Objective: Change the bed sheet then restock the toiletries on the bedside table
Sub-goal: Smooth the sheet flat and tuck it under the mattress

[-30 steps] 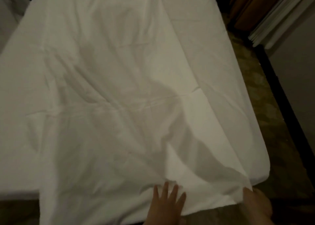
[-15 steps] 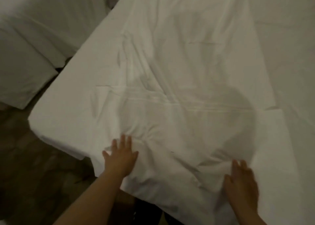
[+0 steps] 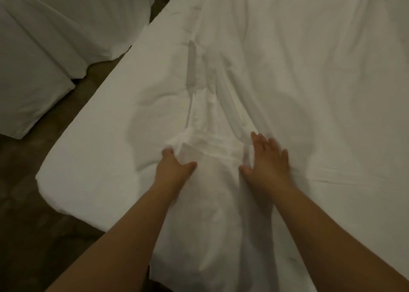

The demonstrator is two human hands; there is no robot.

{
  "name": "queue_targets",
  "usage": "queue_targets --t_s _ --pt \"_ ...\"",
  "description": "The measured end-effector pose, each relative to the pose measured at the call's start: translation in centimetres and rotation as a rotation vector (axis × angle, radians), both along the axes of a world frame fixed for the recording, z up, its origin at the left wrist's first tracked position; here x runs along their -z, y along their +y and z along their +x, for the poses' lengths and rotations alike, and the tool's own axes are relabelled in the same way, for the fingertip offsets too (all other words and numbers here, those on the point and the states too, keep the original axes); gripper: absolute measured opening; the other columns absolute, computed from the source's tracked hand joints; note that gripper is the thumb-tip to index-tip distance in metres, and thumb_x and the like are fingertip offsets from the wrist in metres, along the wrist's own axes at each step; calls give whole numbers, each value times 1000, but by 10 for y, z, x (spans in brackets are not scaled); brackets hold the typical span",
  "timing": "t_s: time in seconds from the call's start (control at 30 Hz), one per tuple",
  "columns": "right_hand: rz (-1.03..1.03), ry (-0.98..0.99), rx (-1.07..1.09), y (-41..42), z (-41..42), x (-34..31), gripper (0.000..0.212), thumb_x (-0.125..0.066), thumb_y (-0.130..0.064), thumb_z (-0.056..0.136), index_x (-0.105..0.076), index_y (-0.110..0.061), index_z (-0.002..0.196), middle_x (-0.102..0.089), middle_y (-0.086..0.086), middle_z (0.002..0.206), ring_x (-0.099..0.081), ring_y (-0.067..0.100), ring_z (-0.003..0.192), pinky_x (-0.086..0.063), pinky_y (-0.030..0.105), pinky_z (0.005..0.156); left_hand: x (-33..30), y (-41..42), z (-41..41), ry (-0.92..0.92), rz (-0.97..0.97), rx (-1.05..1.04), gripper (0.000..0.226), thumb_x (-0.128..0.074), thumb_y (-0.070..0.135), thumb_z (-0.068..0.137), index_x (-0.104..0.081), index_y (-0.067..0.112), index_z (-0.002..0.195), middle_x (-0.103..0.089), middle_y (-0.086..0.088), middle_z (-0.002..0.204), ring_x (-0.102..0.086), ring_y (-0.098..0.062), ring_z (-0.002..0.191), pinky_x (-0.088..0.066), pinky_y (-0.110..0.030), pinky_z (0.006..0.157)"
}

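A white bed sheet (image 3: 287, 74) lies spread over the bed, creased and bunched in a ridge down its middle. My left hand (image 3: 174, 166) lies on the sheet near the foot of the bed, its fingers tucked under a raised fold of cloth and its thumb spread. My right hand (image 3: 269, 158) presses flat on the sheet just right of that fold, fingers straight and spread. The bedside table and the toiletries are out of view.
A second bed draped in white cloth (image 3: 51, 48) stands at the upper left. A strip of dark patterned floor (image 3: 33, 203) runs between the two beds and along the near left corner of my bed.
Both hands have slid forward up the sheet and closer together, gathering cloth into a ridge between them. The view has swung left and moved nearer the bed.
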State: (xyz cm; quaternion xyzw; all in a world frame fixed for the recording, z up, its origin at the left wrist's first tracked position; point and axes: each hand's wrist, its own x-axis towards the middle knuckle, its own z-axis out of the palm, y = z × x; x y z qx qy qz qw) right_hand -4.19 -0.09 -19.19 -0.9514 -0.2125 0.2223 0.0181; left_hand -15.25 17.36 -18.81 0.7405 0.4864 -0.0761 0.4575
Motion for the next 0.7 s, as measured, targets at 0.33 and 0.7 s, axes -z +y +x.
queue_targets --t_s 0.33,0.7 --pt "264 -202 56 -6 -8 7 38 -38 -31 85 -68 -13 101 -66 10 104 -62 33 99 -44 51 94 0 28 -47 144 216 -173 45 -62 26 88 -54 2 126 -55 -23 125 -50 -38 115 -39 -42 93" --pt "-84 39 374 -220 34 -5 49 -31 -30 101 -18 -29 149 -3 -6 159 -2 16 146 -5 46 116 20 -113 65 175 554 1067 73 -29 54 95 2 21 152 13 -3 159 11 -21 146 0 -52 114"
